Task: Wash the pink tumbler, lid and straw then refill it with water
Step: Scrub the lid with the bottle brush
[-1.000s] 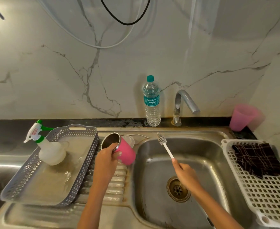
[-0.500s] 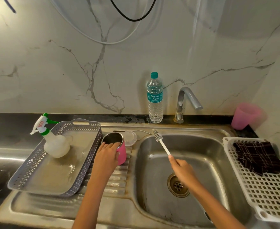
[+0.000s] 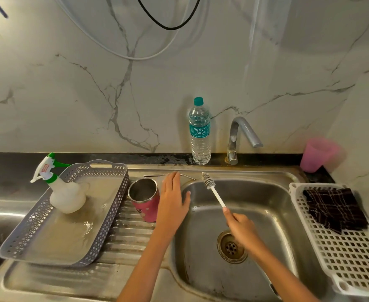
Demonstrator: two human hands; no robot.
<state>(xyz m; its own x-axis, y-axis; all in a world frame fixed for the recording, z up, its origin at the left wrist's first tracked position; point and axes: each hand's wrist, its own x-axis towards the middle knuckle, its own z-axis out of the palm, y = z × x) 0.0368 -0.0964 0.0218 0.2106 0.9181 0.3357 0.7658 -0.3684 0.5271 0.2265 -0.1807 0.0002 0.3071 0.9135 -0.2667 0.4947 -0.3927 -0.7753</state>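
A: What was the layout, biggest things first?

B: The steel sink (image 3: 255, 197) basin lay under the right hand, its ribbed drainer running off beneath the left forearm. Left of the left hand sat a grey tray (image 3: 105, 219) with a spray bottle (image 3: 67, 197) in it; right of the right hand, a white rack (image 3: 353, 258) held a dark cloth (image 3: 334, 207). Beyond both hands, on the dark worktop (image 3: 9, 168) ledge by the wall, stood a water bottle (image 3: 200, 136), the tap (image 3: 237, 138) and a pink cup (image 3: 316, 154).

A: And the pink tumbler (image 3: 145, 199)?

B: Upright on the drainer, just left of the left hand, mouth open, nobody holding it.

A: The hands?

B: The left hand (image 3: 173, 201) was flat and spread, palm down, gripping nothing, hovering beside the tumbler where the lid ought to be. I couldn't see the lid; the hand may have covered it. The right hand (image 3: 243, 228) was closed round the handle of a small white brush (image 3: 212, 188), bristles pointing up and away over the basin.

A: The straw?

B: A thin metal straw (image 3: 170, 175) lay on the sink rim just past the left fingertips.

A: Which step, then?

B: I judged it the turn from tumbler to the smaller parts. Next the left hand would need to close on the lid or straw and bring it over the basin to meet the brush. No water was running from the tap.
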